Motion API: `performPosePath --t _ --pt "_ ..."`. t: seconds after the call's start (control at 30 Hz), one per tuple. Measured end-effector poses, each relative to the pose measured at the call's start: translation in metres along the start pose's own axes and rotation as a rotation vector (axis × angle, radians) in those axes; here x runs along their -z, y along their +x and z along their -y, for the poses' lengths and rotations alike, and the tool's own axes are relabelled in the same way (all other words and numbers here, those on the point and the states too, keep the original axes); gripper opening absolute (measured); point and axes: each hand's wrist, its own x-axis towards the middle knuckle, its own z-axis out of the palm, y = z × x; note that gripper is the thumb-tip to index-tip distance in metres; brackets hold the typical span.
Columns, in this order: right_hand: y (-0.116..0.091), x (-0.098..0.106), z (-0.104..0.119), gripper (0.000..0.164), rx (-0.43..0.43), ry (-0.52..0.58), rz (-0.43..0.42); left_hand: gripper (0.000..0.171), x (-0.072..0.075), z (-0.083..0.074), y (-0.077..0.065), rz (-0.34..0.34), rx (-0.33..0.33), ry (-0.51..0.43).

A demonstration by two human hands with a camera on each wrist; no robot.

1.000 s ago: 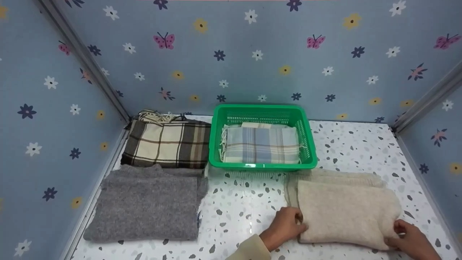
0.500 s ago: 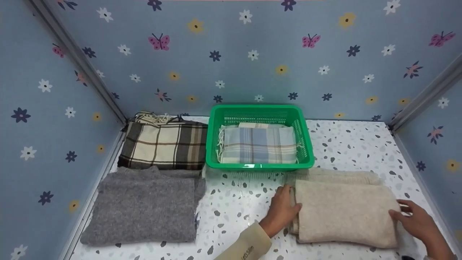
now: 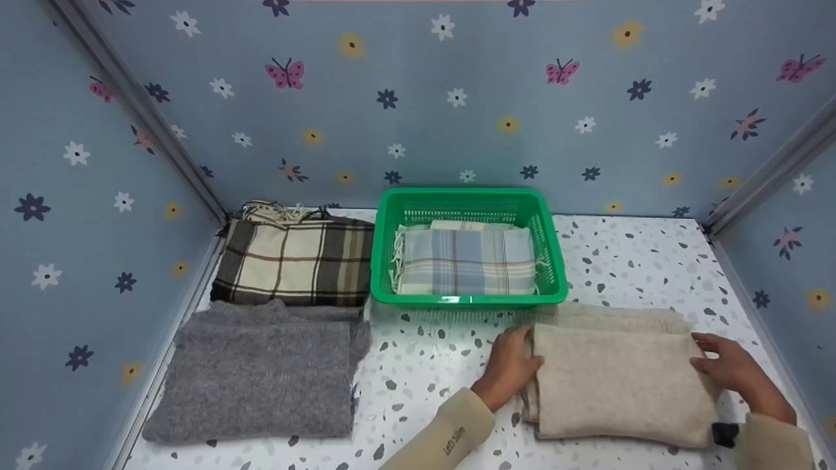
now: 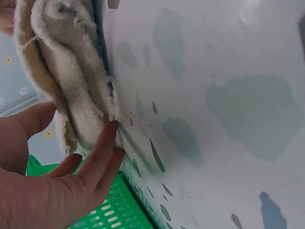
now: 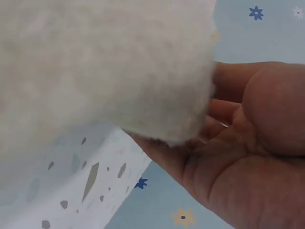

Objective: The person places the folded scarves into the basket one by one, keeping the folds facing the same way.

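A folded, fuzzy beige scarf (image 3: 620, 385) lies at the right front, over thinner pale folds (image 3: 607, 318) that show behind and to its left. My left hand (image 3: 509, 365) touches its left side; in the left wrist view the fingers (image 4: 97, 164) extend along the lower layers, thumb apart at the upper one. At the back right corner, my right hand (image 3: 731, 362) holds the edge, with the cloth between thumb and fingers in the right wrist view. Part of those fingers is hidden by the scarf.
A green plastic basket (image 3: 470, 299) at the back centre holds folded blue-and-white plaid scarves (image 3: 467, 261). Left of it lies a fringed brown-and-cream plaid stack (image 3: 294, 261), with a folded grey scarf (image 3: 255, 378) in front. Flowered walls (image 3: 418, 98) enclose the speckled table (image 3: 418, 378).
Both hands have slid back along the beige scarf's sides, away from its front corners. Its right side, earlier bunched in the right hand, lies flatter. The view has shifted slightly.
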Motion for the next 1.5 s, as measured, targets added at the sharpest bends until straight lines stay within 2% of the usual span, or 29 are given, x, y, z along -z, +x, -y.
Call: performPosePath --t 0.17,0.4,0.47,0.63,0.7,1.0,1.33,1.5 --pt "0.009 0.001 0.002 0.062 -0.017 0.001 0.011 0.058 -0.004 -0.002 0.004 0.013 -0.027 0.033" --pt "0.014 -0.003 0.007 0.058 -0.068 -0.003 -0.005 0.054 -0.015 0.007 0.005 -0.071 -0.148 0.113" --pt "0.014 -0.004 0.011 0.058 -0.104 0.0 -0.002 0.048 -0.025 0.019 0.011 -0.098 -0.192 0.113" --pt "0.016 -0.007 0.015 0.057 -0.145 0.009 -0.003 0.036 -0.049 0.048 0.027 -0.146 -0.246 0.13" --pt "0.016 -0.008 0.014 0.057 -0.145 0.016 -0.009 0.033 -0.052 0.049 0.027 -0.151 -0.254 0.135" --pt "0.011 -0.011 0.011 0.058 -0.082 0.005 -0.039 0.029 -0.045 0.039 0.016 -0.19 -0.341 0.188" --pt "0.006 -0.014 0.018 0.056 -0.091 0.002 -0.041 0.025 -0.021 0.01 -0.003 -0.159 -0.337 0.248" --pt "0.002 -0.02 0.022 0.053 -0.078 0.009 -0.052 0.021 -0.019 0.006 -0.008 -0.138 -0.333 0.272"
